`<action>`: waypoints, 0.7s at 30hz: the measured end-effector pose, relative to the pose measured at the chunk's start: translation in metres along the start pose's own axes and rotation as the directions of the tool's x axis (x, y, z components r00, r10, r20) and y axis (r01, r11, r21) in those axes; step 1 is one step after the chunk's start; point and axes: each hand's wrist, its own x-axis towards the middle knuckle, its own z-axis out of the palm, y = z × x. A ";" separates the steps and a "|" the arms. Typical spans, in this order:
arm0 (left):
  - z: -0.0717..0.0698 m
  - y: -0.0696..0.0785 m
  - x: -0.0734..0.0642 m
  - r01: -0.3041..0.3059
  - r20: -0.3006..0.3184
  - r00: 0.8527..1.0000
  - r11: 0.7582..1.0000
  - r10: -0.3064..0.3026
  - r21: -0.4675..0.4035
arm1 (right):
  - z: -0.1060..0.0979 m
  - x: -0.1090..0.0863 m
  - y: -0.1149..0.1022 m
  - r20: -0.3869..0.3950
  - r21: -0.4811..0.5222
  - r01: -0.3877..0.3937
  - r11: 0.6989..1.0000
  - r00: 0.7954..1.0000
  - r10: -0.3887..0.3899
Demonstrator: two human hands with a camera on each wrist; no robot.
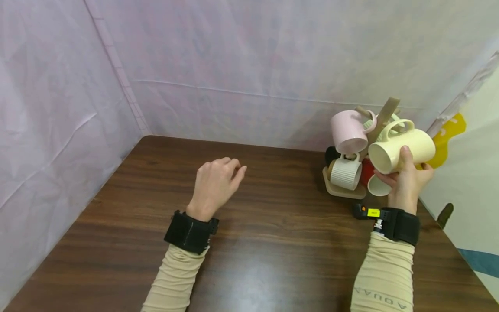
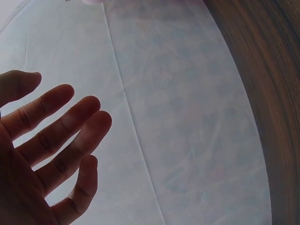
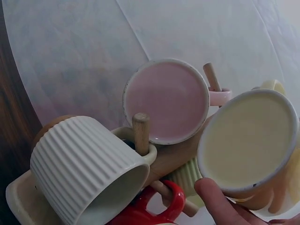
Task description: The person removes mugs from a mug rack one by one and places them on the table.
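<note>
My right hand (image 1: 409,186) grips a pale yellow mug (image 1: 421,144) by its body, the thumb along the near side and fingers beneath. The mug lies sideways beside the upper part of a wooden mug tree (image 1: 383,115), its handle pointing up. On the tree hang a pink mug (image 1: 346,130), a white ribbed mug (image 3: 89,166) with a peg through its handle, and a red mug (image 1: 366,172). A green ribbed mug (image 3: 185,176) shows partly behind them. My left hand (image 1: 216,186) is held over the table with loosely bent fingers, holding nothing.
The mug tree's base (image 1: 339,190) stands on the brown wooden table (image 1: 265,229), near its back right corner. Pale cloth (image 1: 234,56) hangs behind and to the left. A yellow shape (image 1: 442,147) shows at the right, beyond the held mug.
</note>
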 end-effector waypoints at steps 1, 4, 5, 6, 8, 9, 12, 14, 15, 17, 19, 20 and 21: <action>0.000 0.000 0.000 -0.001 -0.002 1.000 1.000 0.001 -0.001 | -0.001 -0.001 0.000 0.000 -0.004 0.009 1.000 1.000 -0.009; -0.001 0.000 0.001 -0.003 -0.003 1.000 1.000 0.003 -0.002 | -0.002 -0.004 -0.001 0.007 -0.011 0.032 0.999 0.999 -0.032; -0.001 0.000 0.001 -0.003 -0.003 1.000 1.000 0.003 -0.001 | -0.002 -0.004 -0.001 0.006 -0.012 0.040 0.999 0.999 -0.040; -0.001 0.000 0.001 -0.003 -0.001 1.000 1.000 0.003 -0.002 | -0.003 -0.005 -0.001 0.008 -0.009 0.047 0.999 0.999 -0.047; -0.001 0.001 0.001 -0.003 0.003 1.000 1.000 0.003 -0.002 | -0.004 -0.007 -0.001 0.006 -0.014 0.060 0.998 0.998 -0.060; -0.001 0.001 0.001 -0.003 0.004 1.000 1.000 0.003 -0.001 | -0.004 -0.007 -0.001 0.005 -0.013 0.066 0.998 0.998 -0.066; -0.001 0.001 0.001 -0.004 0.004 1.000 1.000 0.004 0.001 | -0.005 -0.009 -0.001 0.019 -0.005 0.087 0.996 0.996 -0.087; -0.001 0.001 0.001 -0.003 0.003 1.000 1.000 0.003 0.002 | -0.005 -0.010 0.000 0.033 0.003 0.101 0.995 0.994 -0.101; -0.001 0.001 0.001 -0.003 0.002 1.000 1.000 0.003 0.003 | -0.005 -0.010 0.000 0.039 0.007 0.106 0.994 0.994 -0.106; -0.001 0.001 0.001 -0.003 0.001 1.000 1.000 0.003 0.002 | -0.005 -0.011 0.001 0.042 0.002 0.116 0.993 0.992 -0.116; -0.001 0.001 0.001 -0.003 0.001 1.000 1.000 0.003 0.003 | -0.005 -0.013 0.002 0.042 -0.009 0.125 0.992 0.991 -0.125; -0.001 0.002 0.001 -0.003 0.001 1.000 1.000 0.003 0.004 | -0.005 -0.013 0.002 0.042 -0.016 0.130 0.991 0.991 -0.129; -0.002 0.002 0.001 -0.004 0.000 1.000 1.000 0.004 0.006 | -0.005 -0.014 0.003 0.043 -0.024 0.133 0.991 0.990 -0.132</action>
